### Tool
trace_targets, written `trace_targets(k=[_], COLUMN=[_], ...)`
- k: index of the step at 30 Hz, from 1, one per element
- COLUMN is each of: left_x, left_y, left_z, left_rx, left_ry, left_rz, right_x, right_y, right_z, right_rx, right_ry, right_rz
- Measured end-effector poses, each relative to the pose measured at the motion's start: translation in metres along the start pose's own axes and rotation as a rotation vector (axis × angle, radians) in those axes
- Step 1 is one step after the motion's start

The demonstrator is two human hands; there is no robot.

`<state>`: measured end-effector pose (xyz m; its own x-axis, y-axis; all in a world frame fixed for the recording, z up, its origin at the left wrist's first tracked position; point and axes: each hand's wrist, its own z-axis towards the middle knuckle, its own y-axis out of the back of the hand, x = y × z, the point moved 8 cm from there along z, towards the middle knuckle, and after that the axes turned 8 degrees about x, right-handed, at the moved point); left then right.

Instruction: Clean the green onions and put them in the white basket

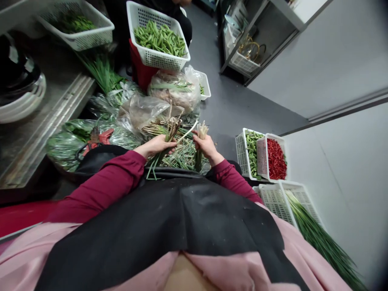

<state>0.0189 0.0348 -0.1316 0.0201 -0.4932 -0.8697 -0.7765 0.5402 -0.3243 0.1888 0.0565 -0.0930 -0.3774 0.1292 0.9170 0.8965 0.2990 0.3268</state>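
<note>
My left hand [159,145] is closed round a bunch of spring onions [172,130] with brown, dry-looking ends pointing up and green leaves hanging below. A single pale stalk [188,132] slants between my two hands, its lower end by my left fingers. Closed on a second bunch, my right hand [207,146] grips cleaner spring onions [202,130] with whitish ends upward. Below both hands lies a heap of loose green and straw-coloured trimmings [183,155]. More untrimmed spring onions [154,128] rest on a clear plastic bag just beyond my left hand.
A white basket of green peppers [160,38] stands ahead, near another person's dark clothing. Baskets of green peppers [251,149] and red chillies [275,158] sit at right, with long spring onions [318,230] in a nearer basket. Bagged greens [66,141] and a metal shelf [45,133] lie left.
</note>
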Motion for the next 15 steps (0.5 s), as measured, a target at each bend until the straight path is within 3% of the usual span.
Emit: trace_targets(k=[2,4,6,9,11,13,15], left_x=[0.003,0.004,0.001,-0.006,-0.009,-0.011,-0.011], left_y=[-0.012,-0.016,-0.01,0.0,0.0,-0.006,-0.016], left_z=[0.004,0.008,0.012,0.015,0.016,0.017,0.018], left_rx=[0.099,0.126,0.086,0.063,0.095,0.143,0.189], left_ry=[0.009,-0.007,-0.05,-0.094,-0.1,-0.103,-0.106], left_rz=[-0.016,-0.057,-0.162,-0.371,-0.461,-0.504,-0.518], right_x=[0.005,0.004,0.003,0.014,0.022,0.029,0.03], right_y=[-0.015,-0.014,0.013,0.073,0.089,0.07,0.024], right_z=[0.003,0.007,0.007,-0.003,-0.01,-0.011,-0.01], right_rx=[0.094,0.067,-0.114,-0.411,-0.429,-0.282,-0.061], right_ry=[-0.001,-0.027,-0.003,0.119,0.129,0.091,0.051], right_rz=[0.229,0.316,0.319,0.271,0.227,0.169,0.145])
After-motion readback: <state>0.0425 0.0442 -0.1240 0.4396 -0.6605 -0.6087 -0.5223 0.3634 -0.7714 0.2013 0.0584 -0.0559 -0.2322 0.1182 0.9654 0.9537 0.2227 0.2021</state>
